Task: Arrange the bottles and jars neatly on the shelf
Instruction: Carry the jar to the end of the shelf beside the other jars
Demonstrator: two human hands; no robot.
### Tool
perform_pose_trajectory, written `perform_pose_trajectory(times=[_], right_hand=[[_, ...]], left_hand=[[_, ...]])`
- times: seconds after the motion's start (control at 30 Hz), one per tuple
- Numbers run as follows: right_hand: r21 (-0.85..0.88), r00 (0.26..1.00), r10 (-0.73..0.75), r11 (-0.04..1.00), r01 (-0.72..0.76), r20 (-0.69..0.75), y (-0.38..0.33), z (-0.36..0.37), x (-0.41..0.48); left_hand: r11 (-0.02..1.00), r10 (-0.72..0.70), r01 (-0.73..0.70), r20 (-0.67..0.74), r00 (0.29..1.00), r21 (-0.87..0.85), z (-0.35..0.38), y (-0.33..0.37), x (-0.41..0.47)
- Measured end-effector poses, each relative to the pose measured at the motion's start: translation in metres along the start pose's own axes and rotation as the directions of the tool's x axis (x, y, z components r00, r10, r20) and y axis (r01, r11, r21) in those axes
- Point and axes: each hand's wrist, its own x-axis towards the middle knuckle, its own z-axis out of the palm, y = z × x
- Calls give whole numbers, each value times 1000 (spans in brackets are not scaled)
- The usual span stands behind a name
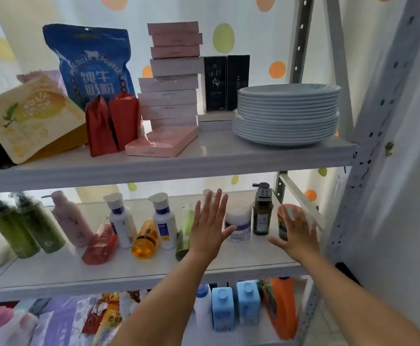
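hands spread flat, left hand [210, 222], right hand [297, 233], before round plastic bottles [165, 221], smooth shelf [129, 275]

Left of the fingers [215, 203] of the left hand [207, 231]: two green bottles [11, 228]; two white bottles [122, 221]; one orange bottle [145, 242]; right: one white jar [240, 218].

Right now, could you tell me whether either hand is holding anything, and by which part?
Nothing is held: the left hand and the right hand are both open, fingers straight, raised in front of the middle shelf.
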Motion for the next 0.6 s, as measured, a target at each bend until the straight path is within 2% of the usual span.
perform_pose_trajectory(times=[0.13,0.23,0.33,0.5,0.6], right_hand=[[-21,999,43,999,-44,-16,-1,5,14],[-58,998,58,997,-59,-24,2,5,24],[-48,996,85,995,-85,-7,9,4,35],[-86,987,108,991,-98,118,23,0,49],[-28,981,115,993,-112,154,28,-3,61]], left_hand=[[999,16,-20,88,996,46,9,-4,11],[1000,25,-27,154,988,14,19,8,22],[996,91,-90,193,977,-14,34,25,28],[968,189,-144,219,957,-206,44,45,34],[926,218,-113,268,938,-359,46,58,39]])
